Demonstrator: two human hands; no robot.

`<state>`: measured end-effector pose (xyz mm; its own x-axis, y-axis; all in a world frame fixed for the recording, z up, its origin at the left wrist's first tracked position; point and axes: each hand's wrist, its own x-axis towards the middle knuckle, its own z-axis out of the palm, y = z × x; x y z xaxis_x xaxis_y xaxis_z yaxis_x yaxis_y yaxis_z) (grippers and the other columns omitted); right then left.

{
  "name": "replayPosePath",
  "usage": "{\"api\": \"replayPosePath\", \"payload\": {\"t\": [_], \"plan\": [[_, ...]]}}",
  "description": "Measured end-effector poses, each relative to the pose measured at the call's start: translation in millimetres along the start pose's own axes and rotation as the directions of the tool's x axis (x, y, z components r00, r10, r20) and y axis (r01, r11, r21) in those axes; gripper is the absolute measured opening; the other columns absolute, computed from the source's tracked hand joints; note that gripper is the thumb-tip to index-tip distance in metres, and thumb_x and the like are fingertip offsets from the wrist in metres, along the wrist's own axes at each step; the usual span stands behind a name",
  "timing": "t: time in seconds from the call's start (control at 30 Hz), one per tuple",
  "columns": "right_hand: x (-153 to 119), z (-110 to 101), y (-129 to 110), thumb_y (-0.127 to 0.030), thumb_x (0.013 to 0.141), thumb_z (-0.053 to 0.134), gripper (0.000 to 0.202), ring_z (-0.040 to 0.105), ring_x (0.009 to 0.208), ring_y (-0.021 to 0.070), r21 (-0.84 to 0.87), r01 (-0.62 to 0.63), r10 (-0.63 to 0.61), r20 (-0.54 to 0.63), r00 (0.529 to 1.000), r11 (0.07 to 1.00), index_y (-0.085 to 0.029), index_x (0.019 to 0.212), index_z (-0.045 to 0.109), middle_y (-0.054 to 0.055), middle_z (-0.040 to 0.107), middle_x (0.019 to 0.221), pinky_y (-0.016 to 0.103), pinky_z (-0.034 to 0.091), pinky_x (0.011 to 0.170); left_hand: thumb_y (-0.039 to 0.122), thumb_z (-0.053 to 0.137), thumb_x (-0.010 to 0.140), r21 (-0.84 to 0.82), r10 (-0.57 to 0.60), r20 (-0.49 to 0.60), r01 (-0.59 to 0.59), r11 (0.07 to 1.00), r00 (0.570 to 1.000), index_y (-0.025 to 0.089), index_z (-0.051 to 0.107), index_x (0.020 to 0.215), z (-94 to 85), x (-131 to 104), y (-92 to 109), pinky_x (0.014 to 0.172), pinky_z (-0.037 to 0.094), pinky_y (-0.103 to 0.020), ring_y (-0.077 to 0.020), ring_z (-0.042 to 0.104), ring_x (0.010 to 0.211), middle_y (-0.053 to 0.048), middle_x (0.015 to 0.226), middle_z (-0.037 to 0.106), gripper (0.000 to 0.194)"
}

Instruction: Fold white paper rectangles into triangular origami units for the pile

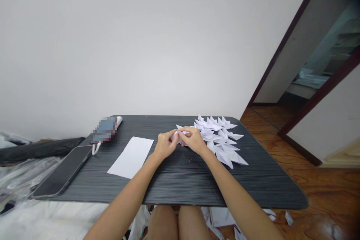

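Both hands meet over the middle of the dark table, pinching a small folded white paper between thumbs and fingertips. My left hand is closed on its left side. From the right, my right hand grips the same paper with bent fingers. Much of the folded paper is hidden behind the fingers, so its full shape cannot be made out. Just beyond and to the right of my right hand lies a cluster of folded white paper boats. A flat white paper sheet rests left of my left hand.
A black phone lies at the table's left edge. Behind it sits a blurred-out device with a white cable. A white wall stands behind the table. Paper scraps lie on the wooden floor, lower right.
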<state>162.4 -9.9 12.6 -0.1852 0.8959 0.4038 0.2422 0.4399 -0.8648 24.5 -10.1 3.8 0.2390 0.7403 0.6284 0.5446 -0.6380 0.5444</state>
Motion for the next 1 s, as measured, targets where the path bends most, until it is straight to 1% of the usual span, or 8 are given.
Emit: {"api": "replayPosePath", "payload": {"t": [0.2, 0.33, 0.43, 0.6, 0.7, 0.8, 0.9, 1.0], "plan": [[1, 1, -2, -0.036, 0.070, 0.053, 0.029, 0.057, 0.040, 0.0122, 0.170, -0.107, 0.104, 0.024, 0.994, 0.980, -0.012, 0.084, 0.061, 0.001, 0.057, 0.054, 0.018, 0.039, 0.034, 0.026, 0.043, 0.080, -0.124, -0.107, -0.050, 0.100, 0.987, 0.993, 0.013, 0.065, 0.090, 2.2, 0, -3, 0.052, 0.041, -0.020, -0.0103, 0.055, 0.054, -0.005, 0.075, 0.067, 0.028], [1, 1, -5, -0.038, 0.068, 0.056, 0.031, 0.059, 0.044, 0.0139, 0.242, -0.123, 0.122, 0.016, 0.992, 0.962, -0.012, 0.083, 0.062, 0.002, 0.060, 0.059, 0.020, 0.044, 0.036, 0.028, 0.043, 0.080, -0.165, -0.175, -0.083, 0.160, 0.973, 0.981, 0.013, 0.062, 0.096, 4.1, 0, -6, 0.055, 0.043, -0.021, -0.0107, 0.055, 0.057, -0.006, 0.085, 0.066, 0.029], [2, 2, -5, -0.039, 0.066, 0.058, 0.033, 0.060, 0.046, 0.0146, 0.274, -0.120, 0.128, -0.012, 0.992, 0.954, -0.012, 0.082, 0.063, 0.005, 0.063, 0.068, 0.024, 0.050, 0.041, 0.027, 0.042, 0.081, -0.187, -0.174, -0.087, 0.156, 0.970, 0.981, 0.014, 0.060, 0.097, 3.3, 0, -3, 0.056, 0.043, -0.021, -0.0105, 0.055, 0.060, -0.006, 0.090, 0.064, 0.027], [2, 2, -4, -0.040, 0.066, 0.058, 0.032, 0.062, 0.053, 0.0161, 0.287, -0.101, 0.127, -0.072, 0.989, 0.953, -0.012, 0.082, 0.063, 0.008, 0.064, 0.083, 0.029, 0.054, 0.049, 0.025, 0.037, 0.083, -0.229, -0.146, -0.095, 0.121, 0.966, 0.985, 0.015, 0.058, 0.087, -1.5, 3, 2, 0.063, 0.043, -0.021, -0.0112, 0.055, 0.069, -0.003, 0.081, 0.061, 0.023], [3, -3, -5, -0.038, 0.071, 0.053, 0.027, 0.061, 0.054, 0.0145, 0.244, -0.059, 0.087, -0.106, 0.991, 0.968, -0.014, 0.082, 0.061, 0.006, 0.064, 0.080, 0.027, 0.053, 0.050, 0.026, 0.036, 0.083, -0.367, -0.168, -0.043, 0.140, 0.920, 0.985, 0.015, 0.054, 0.085, -3.4, 6, 1, 0.066, 0.045, -0.023, -0.0122, 0.055, 0.075, -0.004, 0.087, 0.059, 0.021], [3, -9, -7, -0.034, 0.076, 0.047, 0.021, 0.057, 0.050, 0.0106, 0.145, 0.016, 0.002, -0.123, 0.992, 0.989, -0.016, 0.081, 0.057, 0.004, 0.061, 0.077, 0.023, 0.049, 0.045, 0.028, 0.035, 0.083, -0.521, -0.159, 0.081, 0.178, 0.835, 0.984, 0.016, 0.051, 0.090, -5.5, 8, -2, 0.068, 0.048, -0.025, -0.0142, 0.055, 0.085, -0.006, 0.103, 0.054, 0.021], [3, -13, -8, -0.030, 0.078, 0.043, 0.018, 0.054, 0.051, 0.0085, 0.030, 0.118, -0.115, -0.095, 0.989, 0.993, -0.016, 0.080, 0.055, 0.003, 0.056, 0.081, 0.021, 0.046, 0.045, 0.027, 0.037, 0.083, -0.550, -0.073, 0.182, 0.163, 0.819, 0.981, 0.015, 0.051, 0.094, -8.3, 9, -2, 0.076, 0.047, -0.028, -0.0166, 0.052, 0.094, -0.008, 0.110, 0.050, 0.021], [3, -16, -7, -0.027, 0.080, 0.039, 0.018, 0.051, 0.052, 0.0073, -0.032, 0.180, -0.181, -0.055, 0.982, 0.983, -0.017, 0.081, 0.054, 0.003, 0.053, 0.084, 0.021, 0.045, 0.047, 0.025, 0.047, 0.079, -0.611, 0.010, 0.214, 0.126, 0.782, 0.977, 0.017, 0.046, 0.104, -9.4, 8, -3, 0.081, 0.045, -0.031, -0.0169, 0.054, 0.093, -0.009, 0.113, 0.047, 0.027]]}}
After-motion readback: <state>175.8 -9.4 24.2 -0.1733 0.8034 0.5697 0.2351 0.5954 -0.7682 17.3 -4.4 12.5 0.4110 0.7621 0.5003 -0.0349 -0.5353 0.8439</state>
